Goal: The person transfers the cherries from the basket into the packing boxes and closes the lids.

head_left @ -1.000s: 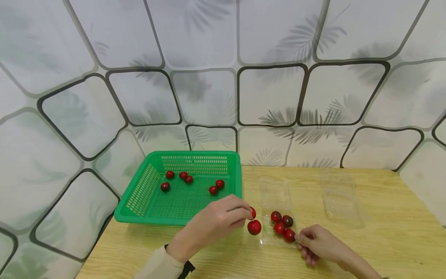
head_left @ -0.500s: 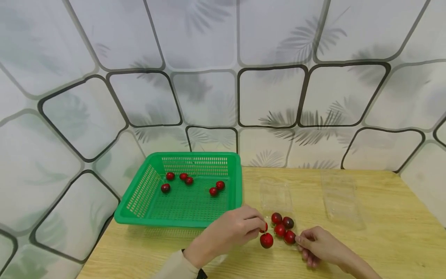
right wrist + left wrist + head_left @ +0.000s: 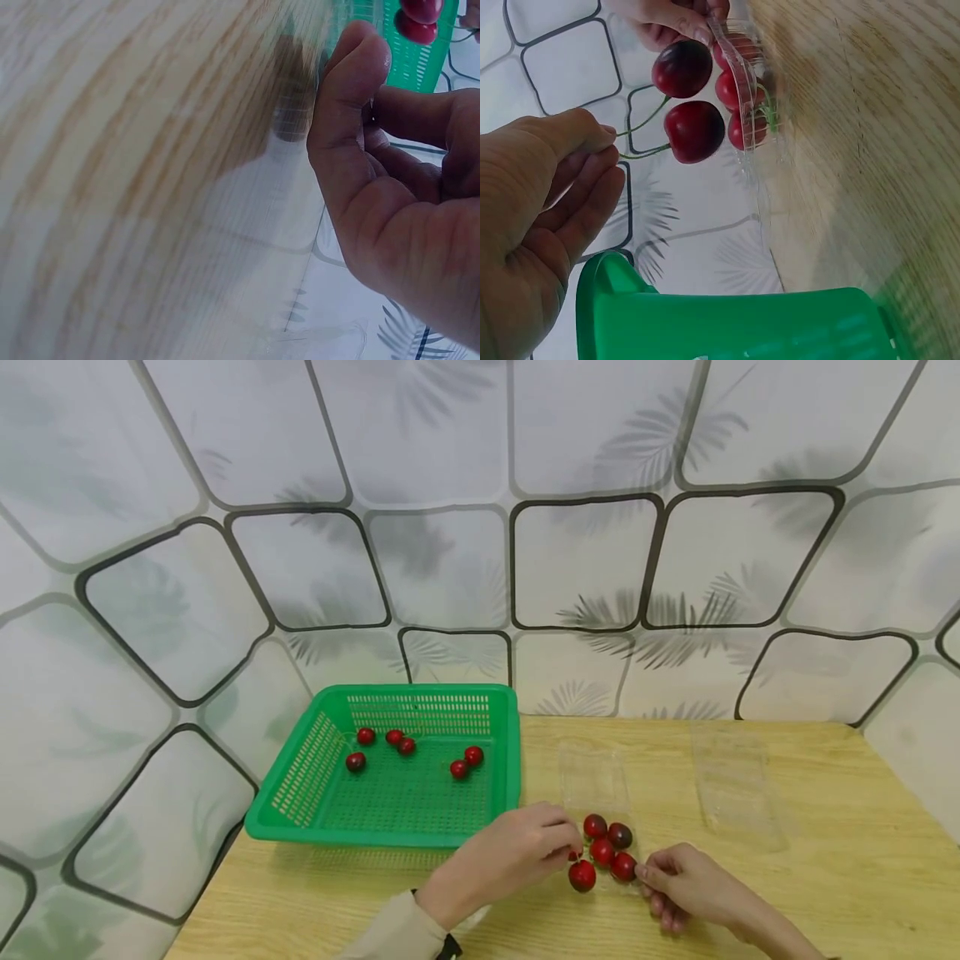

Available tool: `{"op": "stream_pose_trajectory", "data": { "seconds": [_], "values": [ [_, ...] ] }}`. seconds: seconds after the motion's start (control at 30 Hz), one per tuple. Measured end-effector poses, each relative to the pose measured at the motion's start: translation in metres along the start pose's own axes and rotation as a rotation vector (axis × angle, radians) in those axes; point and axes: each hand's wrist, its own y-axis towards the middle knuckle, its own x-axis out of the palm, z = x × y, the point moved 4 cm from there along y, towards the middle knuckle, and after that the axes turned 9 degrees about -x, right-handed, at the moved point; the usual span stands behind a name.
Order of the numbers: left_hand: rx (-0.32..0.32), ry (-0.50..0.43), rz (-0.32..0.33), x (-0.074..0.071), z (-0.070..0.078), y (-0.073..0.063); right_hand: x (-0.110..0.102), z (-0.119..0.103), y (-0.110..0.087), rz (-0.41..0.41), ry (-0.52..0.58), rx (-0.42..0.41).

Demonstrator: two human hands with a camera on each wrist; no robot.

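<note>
My left hand (image 3: 517, 856) pinches the green stems of two red cherries (image 3: 694, 132). In the left wrist view they hang from the fingertips, just outside the wall of a clear plastic box (image 3: 769, 56). Several dark red cherries (image 3: 602, 852) sit in that box, some with green stems. At the box's near right corner, my right hand (image 3: 693, 885) grips the edge between thumb and forefinger. The box's raised lid (image 3: 592, 777) extends behind the cherries. In the right wrist view the gripped edge is mostly hidden by the thumb.
A green perforated basket (image 3: 300, 841) stands on the left, with several loose cherries (image 3: 356, 762) on its floor. Another clear plastic box (image 3: 738, 793) lies on the wooden table (image 3: 847, 860) at the back right. A patterned cloth wall (image 3: 585, 564) closes off the back.
My left hand has moved right and slightly down, bringing the two cherries from beside the basket to the plastic box's left side. The right hand stays on the box edge.
</note>
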Motion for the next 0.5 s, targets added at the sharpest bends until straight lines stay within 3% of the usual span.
{"op": "stream_pose_trajectory", "data": {
  "seconds": [0.33, 0.5],
  "values": [
    [-0.074, 0.038, -0.057, 0.010, 0.000, 0.006, 0.000, -0.001, -0.001, -0.001, -0.012, -0.001],
    [-0.108, 0.104, -0.066, 0.013, 0.002, 0.013, -0.001, -0.001, -0.001, -0.004, -0.015, -0.007]
  ]
}}
